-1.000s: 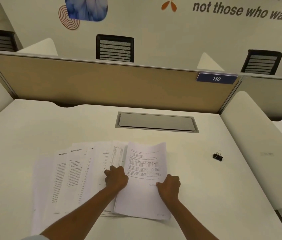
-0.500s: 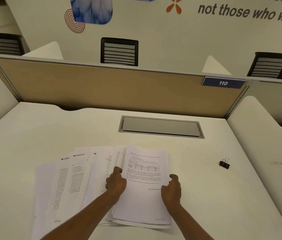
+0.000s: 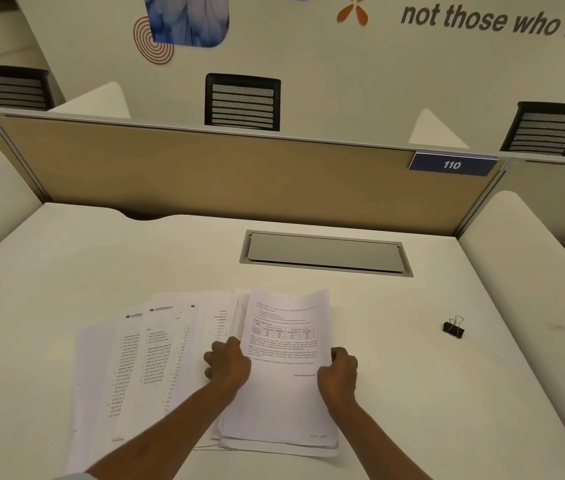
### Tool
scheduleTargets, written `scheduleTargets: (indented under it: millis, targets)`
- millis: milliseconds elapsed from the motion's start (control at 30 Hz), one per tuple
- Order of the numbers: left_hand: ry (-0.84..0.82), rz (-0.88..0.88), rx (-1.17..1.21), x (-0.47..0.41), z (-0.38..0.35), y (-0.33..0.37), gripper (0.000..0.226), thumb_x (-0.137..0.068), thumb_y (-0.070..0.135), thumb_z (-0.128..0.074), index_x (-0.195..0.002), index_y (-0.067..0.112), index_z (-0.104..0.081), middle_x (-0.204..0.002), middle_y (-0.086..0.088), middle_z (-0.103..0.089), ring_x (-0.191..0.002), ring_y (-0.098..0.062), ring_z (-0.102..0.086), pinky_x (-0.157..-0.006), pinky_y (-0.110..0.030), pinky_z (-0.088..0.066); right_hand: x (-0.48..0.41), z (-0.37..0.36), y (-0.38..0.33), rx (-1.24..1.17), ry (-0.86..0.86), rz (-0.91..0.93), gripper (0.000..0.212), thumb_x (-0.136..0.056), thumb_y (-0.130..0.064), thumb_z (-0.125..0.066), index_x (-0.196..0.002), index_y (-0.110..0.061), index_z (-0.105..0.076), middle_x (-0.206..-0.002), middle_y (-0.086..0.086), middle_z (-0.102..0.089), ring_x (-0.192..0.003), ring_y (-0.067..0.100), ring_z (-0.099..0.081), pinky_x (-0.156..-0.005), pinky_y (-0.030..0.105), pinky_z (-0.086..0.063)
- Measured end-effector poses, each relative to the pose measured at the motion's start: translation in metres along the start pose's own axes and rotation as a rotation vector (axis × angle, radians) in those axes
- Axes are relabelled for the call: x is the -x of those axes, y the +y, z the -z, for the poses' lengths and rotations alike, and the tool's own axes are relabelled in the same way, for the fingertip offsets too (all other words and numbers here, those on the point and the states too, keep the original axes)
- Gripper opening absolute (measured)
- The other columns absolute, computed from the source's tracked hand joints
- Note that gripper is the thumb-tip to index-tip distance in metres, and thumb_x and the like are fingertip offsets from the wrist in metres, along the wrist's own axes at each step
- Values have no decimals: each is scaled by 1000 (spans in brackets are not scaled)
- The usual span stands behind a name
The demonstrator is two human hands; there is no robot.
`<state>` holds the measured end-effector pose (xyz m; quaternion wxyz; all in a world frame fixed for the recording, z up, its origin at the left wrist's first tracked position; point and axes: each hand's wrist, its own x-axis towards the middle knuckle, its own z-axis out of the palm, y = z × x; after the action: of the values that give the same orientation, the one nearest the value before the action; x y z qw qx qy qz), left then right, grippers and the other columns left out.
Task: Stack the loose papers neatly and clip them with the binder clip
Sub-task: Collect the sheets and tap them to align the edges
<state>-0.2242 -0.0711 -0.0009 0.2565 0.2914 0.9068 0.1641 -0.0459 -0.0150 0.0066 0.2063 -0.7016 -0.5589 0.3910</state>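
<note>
Where sheets overlap, papers (image 3: pixel 288 362) half-hidden.

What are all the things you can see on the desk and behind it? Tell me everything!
Papers: several sheets, white with print, fanned out on the near desk; some gathered under the top sheet.
Binder clip: one, black, on the desk to the right of the papers, apart from them.
Desk: one, white.
Cable hatch: one, grey, set in the desk's far middle.
Divider panel: one, tan, along the desk's back edge.
Number tag: one, blue, reads 110, on the divider's right end.
Chairs: three, black, behind the divider.
Wall: cream, with pictures and words.
Left hand: at the top sheet's left edge.
Right hand: at its right edge.
</note>
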Motion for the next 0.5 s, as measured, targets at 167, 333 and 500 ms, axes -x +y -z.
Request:
scheduleTargets:
  millis: [167,333,500]
  targets:
    - [-30,-21,143,0,0,1,26,-91,9,-52,-115,18,-50,-117,-7,-47,-103,-22,-48,-90,-35,-52,1,-3,-3,83,-5,-25,32,-77,4,-52,-108,-2,-54,-112,16,-49,-106,35,-49,-87,44,-50]
    - [-56,-2,340,-5,4,0,22,-84,5,-63,-99,20,-57,-114,-7,-58,-100,-24,-58,-84,-35,-57,-3,-5,-2,51,-31,-42,32,-75,-1,-55,-107,-4,-51,-110,15,-56,-98,34,-57,-87,47,-53]
    - [-132,-2,413,-9,9,-2,18,-84,6,-61,-95,19,-56,-102,-4,-65,-89,-21,-61,-79,-35,-56,5,2,-8,-87,-112,-68,31,-77,5,-52,-104,-7,-44,-105,12,-63,-89,28,-62,-77,40,-56]
